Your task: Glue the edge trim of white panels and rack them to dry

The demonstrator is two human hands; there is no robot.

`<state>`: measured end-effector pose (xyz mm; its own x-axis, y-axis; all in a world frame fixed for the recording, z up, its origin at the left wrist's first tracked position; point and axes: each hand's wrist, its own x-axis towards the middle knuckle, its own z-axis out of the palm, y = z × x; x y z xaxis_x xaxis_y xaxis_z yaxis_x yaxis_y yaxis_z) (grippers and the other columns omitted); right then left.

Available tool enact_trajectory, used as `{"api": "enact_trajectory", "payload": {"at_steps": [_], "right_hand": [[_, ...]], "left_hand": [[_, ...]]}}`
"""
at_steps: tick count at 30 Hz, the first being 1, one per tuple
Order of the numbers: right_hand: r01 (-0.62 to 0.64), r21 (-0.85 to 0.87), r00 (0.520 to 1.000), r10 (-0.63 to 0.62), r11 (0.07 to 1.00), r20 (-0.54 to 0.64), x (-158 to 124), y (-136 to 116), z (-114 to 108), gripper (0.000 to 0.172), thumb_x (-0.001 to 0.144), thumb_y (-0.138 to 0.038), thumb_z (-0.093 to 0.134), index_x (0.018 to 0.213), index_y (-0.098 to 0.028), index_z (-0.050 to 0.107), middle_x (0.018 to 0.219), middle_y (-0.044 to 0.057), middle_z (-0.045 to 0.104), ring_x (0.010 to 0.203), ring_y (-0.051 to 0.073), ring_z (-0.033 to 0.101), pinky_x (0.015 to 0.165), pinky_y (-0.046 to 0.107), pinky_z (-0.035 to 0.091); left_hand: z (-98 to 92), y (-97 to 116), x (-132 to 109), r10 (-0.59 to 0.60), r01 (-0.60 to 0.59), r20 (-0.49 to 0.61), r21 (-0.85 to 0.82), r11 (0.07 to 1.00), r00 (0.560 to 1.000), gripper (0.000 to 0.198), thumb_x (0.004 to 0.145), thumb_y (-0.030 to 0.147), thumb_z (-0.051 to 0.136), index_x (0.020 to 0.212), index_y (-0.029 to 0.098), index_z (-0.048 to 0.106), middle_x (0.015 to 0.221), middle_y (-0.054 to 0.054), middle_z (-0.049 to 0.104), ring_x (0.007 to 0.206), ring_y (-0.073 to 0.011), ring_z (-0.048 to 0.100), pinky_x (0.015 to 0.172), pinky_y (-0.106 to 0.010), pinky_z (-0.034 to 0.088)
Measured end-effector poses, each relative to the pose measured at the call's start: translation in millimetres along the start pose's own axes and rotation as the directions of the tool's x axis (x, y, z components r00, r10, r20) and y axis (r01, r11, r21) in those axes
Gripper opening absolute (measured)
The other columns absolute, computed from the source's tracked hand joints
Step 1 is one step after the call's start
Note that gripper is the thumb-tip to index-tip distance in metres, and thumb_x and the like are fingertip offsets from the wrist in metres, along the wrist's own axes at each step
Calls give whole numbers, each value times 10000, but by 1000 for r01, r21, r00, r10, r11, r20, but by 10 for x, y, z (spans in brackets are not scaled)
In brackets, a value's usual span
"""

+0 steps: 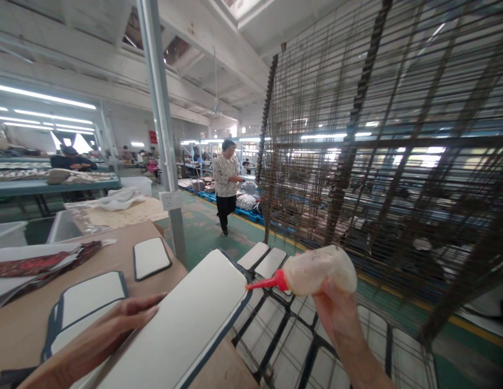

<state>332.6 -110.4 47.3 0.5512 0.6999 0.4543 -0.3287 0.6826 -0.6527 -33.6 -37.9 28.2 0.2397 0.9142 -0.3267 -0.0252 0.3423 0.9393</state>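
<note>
My right hand [336,310] is closed round a soft squeeze bottle [320,270] with a red nozzle that points left at the edge of a white panel [186,324] with a dark border. My left hand [121,319] lies along the left side of that panel, fingers stretched out and pressed against it, holding it tilted over the brown worktable [16,329]. The nozzle tip sits right at the panel's upper right edge.
More white bordered panels [87,300] lie on the table, others [267,259] on a wire rack below. A tall stack of wire racks [376,151] stands at right. A grey pillar [164,135] rises ahead. A person [226,183] walks in the aisle; another [71,159] works at a far table.
</note>
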Motion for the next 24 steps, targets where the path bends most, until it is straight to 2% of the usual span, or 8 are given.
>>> {"api": "enact_trajectory", "payload": {"at_steps": [3,8,14,18,24], "right_hand": [[26,-18,1000,-26,1000,-13,-46,29,-18,454,615,-373,846,1032,-265,704,927,66,755,865,299,698,863,483,535],[49,-27,998,-50,998,-36,-105,54,-12,345,655,-346,823,969,-251,714,907,49,751,831,266,694,808,422,552],[69,-16,995,-70,997,-71,-152,56,32,357,638,-325,837,963,-260,706,880,30,749,813,251,690,796,406,548],[63,-8,994,-64,998,-94,-180,63,37,372,636,-312,840,980,-265,706,858,25,749,827,238,690,788,378,550],[71,-34,994,-74,997,-85,-219,88,12,371,657,-317,820,1002,-257,696,944,46,747,871,263,692,818,413,551]], "left_hand": [[59,-30,123,-15,20,107,-43,999,994,493,446,364,892,911,255,770,896,-5,780,743,-251,717,606,-275,564],[124,-122,89,-21,34,128,-102,994,992,386,542,276,869,912,230,768,909,-19,780,730,-217,714,611,-241,556],[149,-225,150,-33,50,121,-143,988,992,413,589,342,847,979,239,761,978,-32,770,777,-224,718,634,-238,561],[183,-263,152,-16,44,162,-173,984,987,382,612,291,842,981,230,765,1009,-28,764,793,-208,715,659,-229,561],[297,-212,113,-15,58,178,-234,970,984,350,590,233,857,929,213,772,919,-19,779,708,-190,720,607,-224,568]]}}
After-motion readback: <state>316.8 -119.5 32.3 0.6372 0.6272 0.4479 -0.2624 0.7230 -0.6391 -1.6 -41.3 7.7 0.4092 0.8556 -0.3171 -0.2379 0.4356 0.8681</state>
